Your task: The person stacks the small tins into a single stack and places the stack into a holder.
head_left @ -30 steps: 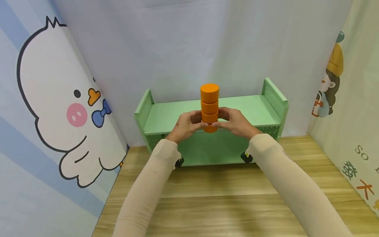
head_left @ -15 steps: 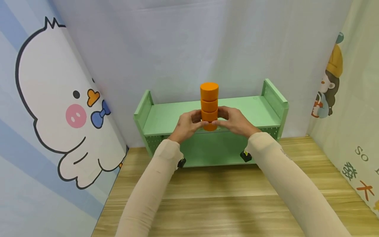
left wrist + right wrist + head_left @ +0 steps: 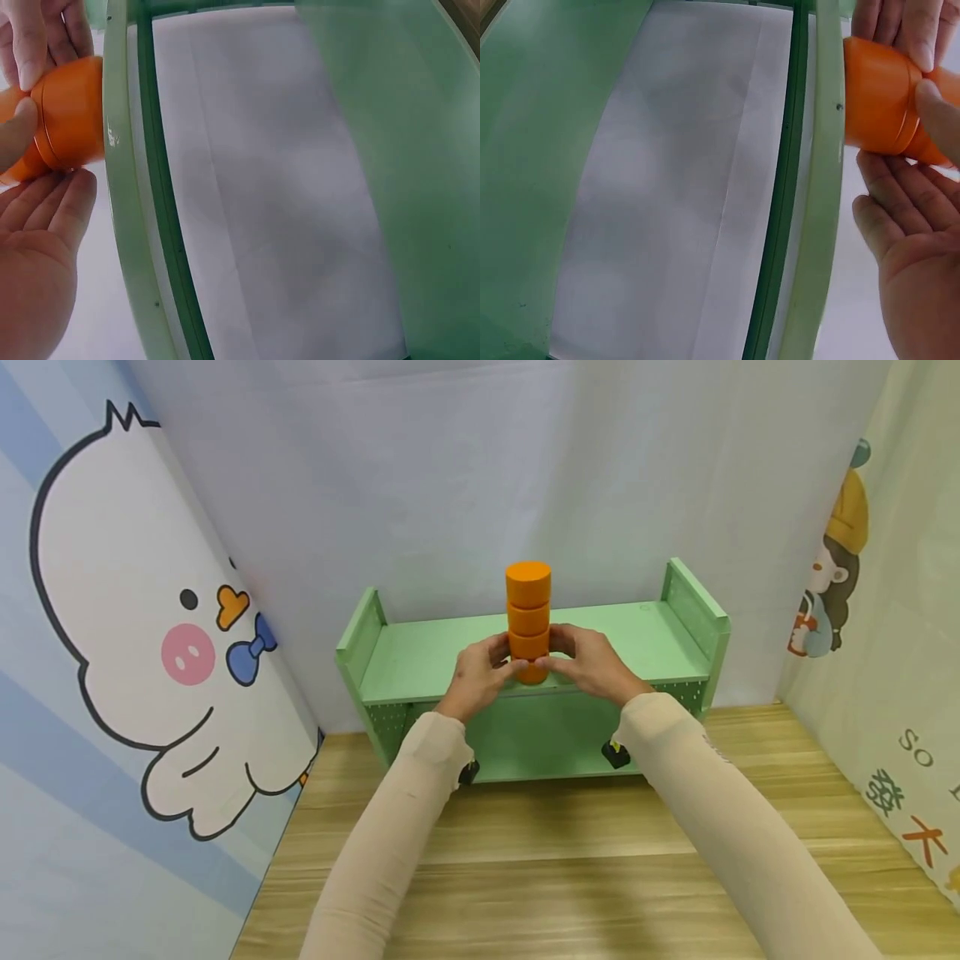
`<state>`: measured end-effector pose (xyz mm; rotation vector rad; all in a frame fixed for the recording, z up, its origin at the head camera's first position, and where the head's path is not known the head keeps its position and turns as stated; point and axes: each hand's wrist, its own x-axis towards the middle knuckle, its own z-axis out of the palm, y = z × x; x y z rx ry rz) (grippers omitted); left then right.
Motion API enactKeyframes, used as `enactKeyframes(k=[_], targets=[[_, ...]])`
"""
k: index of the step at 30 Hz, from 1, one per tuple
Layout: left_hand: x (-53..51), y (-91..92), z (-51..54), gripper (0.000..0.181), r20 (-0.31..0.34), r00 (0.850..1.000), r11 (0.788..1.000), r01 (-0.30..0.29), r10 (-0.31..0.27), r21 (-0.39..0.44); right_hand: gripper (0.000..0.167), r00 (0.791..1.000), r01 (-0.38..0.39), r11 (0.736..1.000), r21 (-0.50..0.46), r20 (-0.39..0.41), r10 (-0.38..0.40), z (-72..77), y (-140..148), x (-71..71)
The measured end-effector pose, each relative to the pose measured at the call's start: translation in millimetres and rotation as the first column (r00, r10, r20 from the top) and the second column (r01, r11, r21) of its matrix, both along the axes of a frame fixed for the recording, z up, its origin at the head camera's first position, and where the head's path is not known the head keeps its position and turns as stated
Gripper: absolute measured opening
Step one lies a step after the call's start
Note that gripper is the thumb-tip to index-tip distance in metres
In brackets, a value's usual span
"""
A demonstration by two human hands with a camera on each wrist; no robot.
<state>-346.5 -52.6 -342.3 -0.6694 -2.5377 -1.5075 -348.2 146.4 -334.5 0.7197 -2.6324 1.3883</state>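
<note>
A tall stack of orange cylinders (image 3: 528, 585), several tiers high, stands upright in the head view at the front part of the green shelf's top board (image 3: 420, 660). From the left, my left hand (image 3: 480, 672) grips the lower tiers, thumb at the front and fingers round the side. My right hand (image 3: 588, 662) grips them from the right in the same way. Both wrist views show the lowest cylinder (image 3: 75, 112) against the board's front edge (image 3: 829, 187); whether it rests on the board cannot be told. The fingers behind the stack are partly hidden.
Raised green side panels (image 3: 697, 606) bound the shelf's top at both ends. Below it lies an open lower compartment (image 3: 555, 735). The shelf stands on a wood-grain table (image 3: 570, 893), with a pale curtain (image 3: 450, 485) behind and printed cloths at both sides.
Both hands have moved a little forward with the orange stack, which shifts slightly up and left in the head view. The grip stays the same.
</note>
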Motion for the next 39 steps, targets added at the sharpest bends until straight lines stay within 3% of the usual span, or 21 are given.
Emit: enactKeyframes(k=[18,33,39], targets=[[-7.1,11.4,0.4,0.054,0.024,0.993,0.993,-0.112,0.112,-0.028,0.052,0.991,0.133,0.990,0.050,-0.011,-0.133,4.5,-17.0,-2.5],[-12.9,12.0,-2.8,0.051,-0.009,0.991,0.988,-0.136,0.136,-0.076,0.051,0.985,0.174,0.982,0.073,-0.020,-0.173,3.1,-26.8,-7.3],[-10.7,9.3,-3.1,0.050,-0.007,0.993,0.990,-0.118,0.118,-0.073,0.055,0.985,0.173,0.980,0.095,-0.012,-0.172,3.2,-25.2,-5.7]])
